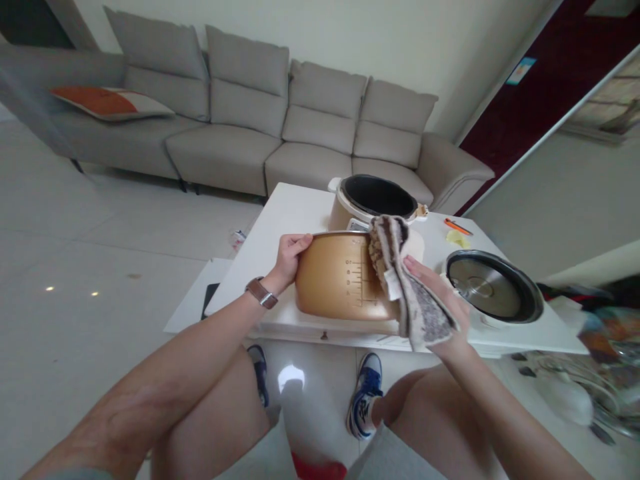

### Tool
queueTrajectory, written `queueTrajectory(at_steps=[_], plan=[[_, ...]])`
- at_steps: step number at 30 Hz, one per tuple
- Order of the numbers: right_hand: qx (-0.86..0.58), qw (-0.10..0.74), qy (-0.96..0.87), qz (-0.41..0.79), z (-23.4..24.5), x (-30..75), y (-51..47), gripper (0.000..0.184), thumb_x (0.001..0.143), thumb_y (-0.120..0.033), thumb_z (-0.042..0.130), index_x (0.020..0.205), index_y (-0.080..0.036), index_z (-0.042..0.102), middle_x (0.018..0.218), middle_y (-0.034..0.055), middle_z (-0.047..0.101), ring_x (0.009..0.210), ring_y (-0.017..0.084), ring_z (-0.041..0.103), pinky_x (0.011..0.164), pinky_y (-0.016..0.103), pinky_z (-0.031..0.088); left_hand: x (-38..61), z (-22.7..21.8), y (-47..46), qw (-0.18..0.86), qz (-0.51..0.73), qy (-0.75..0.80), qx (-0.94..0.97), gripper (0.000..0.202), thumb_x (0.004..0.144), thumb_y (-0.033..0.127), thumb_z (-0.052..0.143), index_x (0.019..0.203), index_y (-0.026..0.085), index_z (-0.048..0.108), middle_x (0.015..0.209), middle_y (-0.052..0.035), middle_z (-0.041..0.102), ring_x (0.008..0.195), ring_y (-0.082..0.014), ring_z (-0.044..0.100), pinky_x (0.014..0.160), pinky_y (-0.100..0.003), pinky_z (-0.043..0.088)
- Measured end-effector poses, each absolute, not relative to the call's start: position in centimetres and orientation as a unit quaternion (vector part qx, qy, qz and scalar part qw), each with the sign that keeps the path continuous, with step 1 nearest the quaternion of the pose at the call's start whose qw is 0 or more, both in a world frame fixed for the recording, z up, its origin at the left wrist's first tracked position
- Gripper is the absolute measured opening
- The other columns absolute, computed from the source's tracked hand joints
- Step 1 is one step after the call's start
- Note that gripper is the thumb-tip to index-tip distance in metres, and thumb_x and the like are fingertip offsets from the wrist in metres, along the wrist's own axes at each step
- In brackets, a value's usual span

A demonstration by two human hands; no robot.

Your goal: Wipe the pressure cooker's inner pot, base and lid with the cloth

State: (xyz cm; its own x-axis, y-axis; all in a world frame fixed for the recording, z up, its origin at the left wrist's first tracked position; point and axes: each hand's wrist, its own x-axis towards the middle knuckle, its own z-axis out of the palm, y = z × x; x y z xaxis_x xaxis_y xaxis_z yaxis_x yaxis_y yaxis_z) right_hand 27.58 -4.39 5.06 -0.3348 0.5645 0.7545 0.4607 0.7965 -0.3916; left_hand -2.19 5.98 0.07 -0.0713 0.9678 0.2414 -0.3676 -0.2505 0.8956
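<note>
My left hand (290, 259) grips the left rim of a gold-coloured inner pot (336, 280), tilted so its inside with the measuring marks faces me. In my right hand (440, 300) is a patterned brown and white cloth (403, 280), pressed against the pot's right edge and draped over my palm. The pot is held just above the near edge of a white low table (280, 227). A brown-strapped watch sits on my left wrist.
Behind the pot stands the white rice cooker body (375, 200) with its dark cavity open. Its round lid (493, 287) lies at the right of the table. A grey sofa (250, 127) runs along the back wall. Clutter sits on the floor at right.
</note>
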Motion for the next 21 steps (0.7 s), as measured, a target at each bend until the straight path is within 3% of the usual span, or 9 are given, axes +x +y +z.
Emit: queueTrajectory(at_steps=[4, 10, 17, 21], plan=[[-0.276, 0.47, -0.837, 0.043, 5.3, 25.0, -2.2, 0.052, 0.101, -0.031, 0.06, 0.152, -0.029, 0.055, 0.15, 0.0104, 0.063, 0.14, 0.033, 0.059, 0.119, 0.055, 0.049, -3.6, -0.6, 7.2, 0.527, 0.656, 0.358, 0.404, 0.064, 0.057, 0.065, 0.09, 0.046, 0.019, 0.046, 0.048, 0.0039, 0.038, 0.045, -0.0067, 0.03, 0.045, -0.026, 0.016], [-0.28, 0.442, -0.851, 0.05, 3.7, 23.3, 0.6, 0.053, 0.102, -0.033, 0.055, 0.155, -0.03, 0.051, 0.153, 0.0107, 0.06, 0.144, 0.032, 0.055, 0.121, 0.056, 0.046, -5.4, -2.5, 8.2, 0.535, 0.665, 0.377, 0.359, 0.06, 0.058, 0.06, 0.091, 0.049, 0.018, 0.05, 0.047, 0.0039, 0.044, 0.043, -0.007, 0.035, 0.044, -0.025, 0.021], [-0.278, 0.407, -0.869, 0.046, 3.1, 22.1, 3.2, 0.06, 0.097, -0.023, 0.056, 0.156, -0.027, 0.05, 0.159, 0.0116, 0.054, 0.149, 0.031, 0.049, 0.123, 0.057, 0.042, -6.0, -3.9, 9.0, 0.578, 0.659, 0.375, 0.302, 0.052, 0.059, 0.059, 0.092, 0.073, 0.014, 0.071, 0.071, -0.0045, 0.072, 0.062, -0.0164, 0.063, 0.057, -0.028, 0.046], [-0.274, 0.414, -0.867, 0.042, 2.9, 22.0, 3.7, 0.059, 0.097, -0.027, 0.056, 0.156, -0.026, 0.05, 0.158, 0.0115, 0.055, 0.149, 0.032, 0.049, 0.122, 0.057, 0.043, -6.0, -4.4, 9.3, 0.578, 0.658, 0.39, 0.286, 0.052, 0.059, 0.059, 0.091, 0.07, 0.014, 0.068, 0.067, -0.0026, 0.07, 0.058, -0.0155, 0.061, 0.057, -0.029, 0.046]])
